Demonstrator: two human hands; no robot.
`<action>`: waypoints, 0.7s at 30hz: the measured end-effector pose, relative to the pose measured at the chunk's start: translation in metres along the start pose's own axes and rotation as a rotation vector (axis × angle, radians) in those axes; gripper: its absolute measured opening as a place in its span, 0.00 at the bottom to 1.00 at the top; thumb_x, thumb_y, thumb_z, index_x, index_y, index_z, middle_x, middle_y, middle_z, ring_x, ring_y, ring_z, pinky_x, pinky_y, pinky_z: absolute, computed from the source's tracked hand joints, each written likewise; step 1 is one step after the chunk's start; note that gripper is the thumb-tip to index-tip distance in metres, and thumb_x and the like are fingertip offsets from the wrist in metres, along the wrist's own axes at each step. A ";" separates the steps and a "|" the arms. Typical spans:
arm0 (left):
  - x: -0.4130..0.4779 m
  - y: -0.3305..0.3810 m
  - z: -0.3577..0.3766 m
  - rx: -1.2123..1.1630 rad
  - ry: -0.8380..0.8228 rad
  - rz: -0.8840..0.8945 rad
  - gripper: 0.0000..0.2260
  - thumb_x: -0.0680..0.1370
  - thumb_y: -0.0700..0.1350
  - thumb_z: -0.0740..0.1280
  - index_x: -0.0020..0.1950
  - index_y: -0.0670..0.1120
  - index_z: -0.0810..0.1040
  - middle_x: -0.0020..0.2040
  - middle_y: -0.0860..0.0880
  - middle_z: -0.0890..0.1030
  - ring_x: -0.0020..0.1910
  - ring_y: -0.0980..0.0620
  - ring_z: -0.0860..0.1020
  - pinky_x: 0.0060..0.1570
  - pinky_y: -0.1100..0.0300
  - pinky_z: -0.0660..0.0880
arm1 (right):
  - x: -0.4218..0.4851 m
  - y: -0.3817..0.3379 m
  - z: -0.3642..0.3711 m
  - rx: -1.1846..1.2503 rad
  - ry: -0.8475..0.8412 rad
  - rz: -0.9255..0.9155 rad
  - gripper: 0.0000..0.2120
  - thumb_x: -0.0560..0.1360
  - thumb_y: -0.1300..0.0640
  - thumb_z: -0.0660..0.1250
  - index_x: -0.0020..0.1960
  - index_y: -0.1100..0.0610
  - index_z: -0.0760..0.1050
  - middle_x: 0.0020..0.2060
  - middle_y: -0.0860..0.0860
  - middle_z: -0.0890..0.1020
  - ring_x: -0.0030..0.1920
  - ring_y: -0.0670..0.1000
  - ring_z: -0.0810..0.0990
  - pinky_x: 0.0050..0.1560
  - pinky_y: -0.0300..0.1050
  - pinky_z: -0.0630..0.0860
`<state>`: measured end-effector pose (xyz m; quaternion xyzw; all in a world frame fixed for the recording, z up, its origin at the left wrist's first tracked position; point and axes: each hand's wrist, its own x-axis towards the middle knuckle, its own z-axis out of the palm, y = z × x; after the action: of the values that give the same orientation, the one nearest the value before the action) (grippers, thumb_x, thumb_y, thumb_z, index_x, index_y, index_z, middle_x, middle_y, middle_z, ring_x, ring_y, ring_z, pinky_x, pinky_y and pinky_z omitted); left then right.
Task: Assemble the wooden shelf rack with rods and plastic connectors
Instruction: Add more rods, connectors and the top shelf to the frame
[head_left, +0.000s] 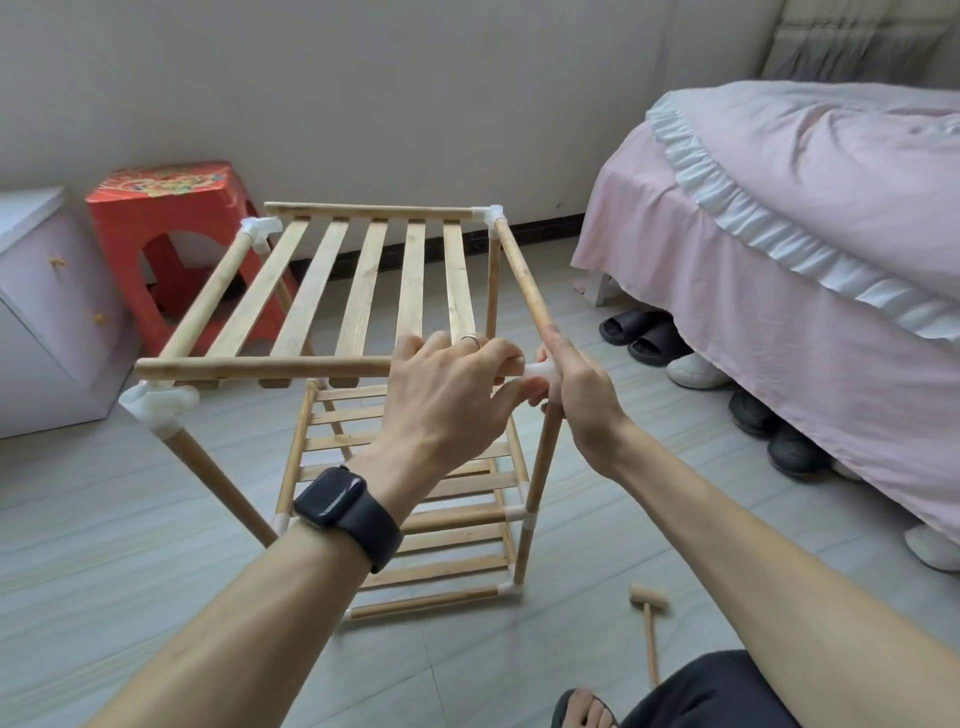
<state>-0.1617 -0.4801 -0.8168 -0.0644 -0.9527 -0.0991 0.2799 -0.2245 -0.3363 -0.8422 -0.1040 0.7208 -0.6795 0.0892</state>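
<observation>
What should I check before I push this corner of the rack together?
1. Left hand grips front rod: ok.
2. Right hand holds near-right connector: ok.
3. Front rod seated in that connector: cannot tell, fingers hide it.
4. Front rod's left end in near-left connector: not ok, it sits above it.
5. Back rod in far-left connector: not ok, its end looks apart.
6. Mallet on the floor: ok.

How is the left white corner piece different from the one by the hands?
The left corner piece is in plain sight, untouched; the right corner piece is mostly hidden, held by the right hand, the left hand gripping the front rod beside it. The rod's end sits above the left piece, not plugged in; at the right piece that joint is covered. Both are white plastic.
</observation>
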 end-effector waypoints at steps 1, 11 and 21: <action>-0.002 0.001 0.001 0.012 0.008 0.006 0.21 0.79 0.67 0.57 0.55 0.56 0.81 0.49 0.55 0.85 0.46 0.48 0.79 0.50 0.50 0.66 | -0.001 0.000 -0.001 0.063 -0.039 0.012 0.19 0.82 0.38 0.56 0.44 0.52 0.72 0.28 0.44 0.77 0.31 0.43 0.76 0.41 0.41 0.71; -0.004 0.010 0.006 0.023 0.047 -0.086 0.16 0.81 0.63 0.62 0.58 0.55 0.81 0.50 0.54 0.85 0.48 0.48 0.76 0.52 0.49 0.61 | 0.002 0.004 0.006 0.135 -0.024 -0.033 0.25 0.81 0.43 0.58 0.27 0.48 0.71 0.25 0.47 0.66 0.28 0.46 0.64 0.34 0.43 0.65; -0.009 0.022 0.012 0.033 0.096 -0.160 0.15 0.81 0.60 0.63 0.53 0.52 0.83 0.46 0.50 0.85 0.44 0.44 0.76 0.53 0.47 0.63 | 0.005 0.009 0.007 0.002 0.087 -0.052 0.23 0.82 0.41 0.55 0.32 0.50 0.70 0.22 0.41 0.70 0.26 0.41 0.69 0.37 0.42 0.65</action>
<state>-0.1560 -0.4563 -0.8283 0.0214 -0.9418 -0.1083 0.3176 -0.2282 -0.3436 -0.8514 -0.0928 0.7202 -0.6863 0.0403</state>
